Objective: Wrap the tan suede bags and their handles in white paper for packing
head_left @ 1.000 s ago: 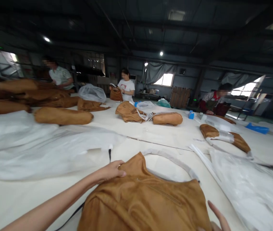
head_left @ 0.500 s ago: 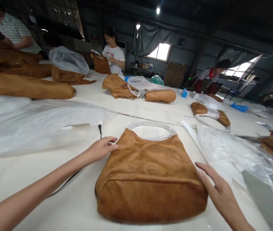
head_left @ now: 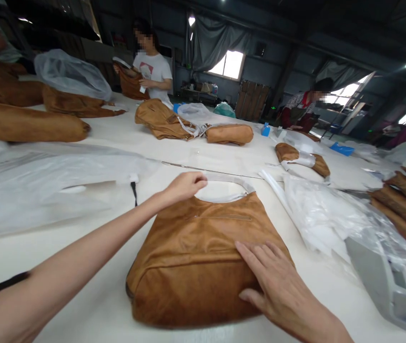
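Note:
A brown leather-look bag [head_left: 203, 238] lies flat on the white table, its base towards me. Its handle [head_left: 231, 178], wrapped in pale covering, arches at the far side. My left hand [head_left: 186, 186] is closed at the left end of the handle, fingers curled round the wrapped part. My right hand [head_left: 274, 271] rests open on the bag's lower right, fingers spread and thumb apart.
Clear plastic sheeting [head_left: 45, 186] covers the left; more plastic bags [head_left: 328, 214] and a grey dispenser-like object [head_left: 378, 276] lie right. Brown bags [head_left: 403, 209] are stacked far right. Another brown bag [head_left: 163, 119] lies beyond. A person [head_left: 153, 71] stands across the table.
My left hand has moved from the bag's upper left edge onto the handle and closed. My right hand has moved left from beside the bag onto its front. The view has shifted slightly right.

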Tool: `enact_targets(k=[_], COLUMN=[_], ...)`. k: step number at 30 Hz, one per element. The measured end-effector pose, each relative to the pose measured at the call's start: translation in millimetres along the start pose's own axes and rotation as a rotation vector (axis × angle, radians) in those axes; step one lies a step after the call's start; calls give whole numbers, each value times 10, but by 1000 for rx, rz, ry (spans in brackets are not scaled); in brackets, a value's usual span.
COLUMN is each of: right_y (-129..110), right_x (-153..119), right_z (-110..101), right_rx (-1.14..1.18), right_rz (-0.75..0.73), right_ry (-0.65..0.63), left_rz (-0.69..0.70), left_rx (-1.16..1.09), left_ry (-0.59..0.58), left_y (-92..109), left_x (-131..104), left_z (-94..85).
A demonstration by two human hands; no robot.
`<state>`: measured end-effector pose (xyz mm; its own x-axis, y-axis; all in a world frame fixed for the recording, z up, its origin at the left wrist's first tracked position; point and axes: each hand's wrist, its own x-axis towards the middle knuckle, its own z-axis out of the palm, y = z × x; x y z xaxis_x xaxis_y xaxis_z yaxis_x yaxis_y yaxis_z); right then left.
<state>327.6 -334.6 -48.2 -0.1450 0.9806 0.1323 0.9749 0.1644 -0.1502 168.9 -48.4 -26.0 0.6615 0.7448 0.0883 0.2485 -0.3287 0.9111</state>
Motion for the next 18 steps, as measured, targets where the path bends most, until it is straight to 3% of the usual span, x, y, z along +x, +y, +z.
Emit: enact_targets(k=[3,5,10,14,18], right_y=[9,58,267,389,458], right_x=[18,67,362,725,1016], right_z=[9,26,-124,-413,-624], right_rx=[-4,0,91,96,139], right_rz=[58,99,64,67,101], right_ry=[-28,-25,31,221,342], left_rz=[18,41,154,187,211], left_rx=[94,138,252,428,447], left_ry=[-196,-301,-462,-313,-193], left_y=[-12,23,211,366,517], left_x=[59,-12,-546,-776,-492], left_z=[238,304,173,-2,-125])
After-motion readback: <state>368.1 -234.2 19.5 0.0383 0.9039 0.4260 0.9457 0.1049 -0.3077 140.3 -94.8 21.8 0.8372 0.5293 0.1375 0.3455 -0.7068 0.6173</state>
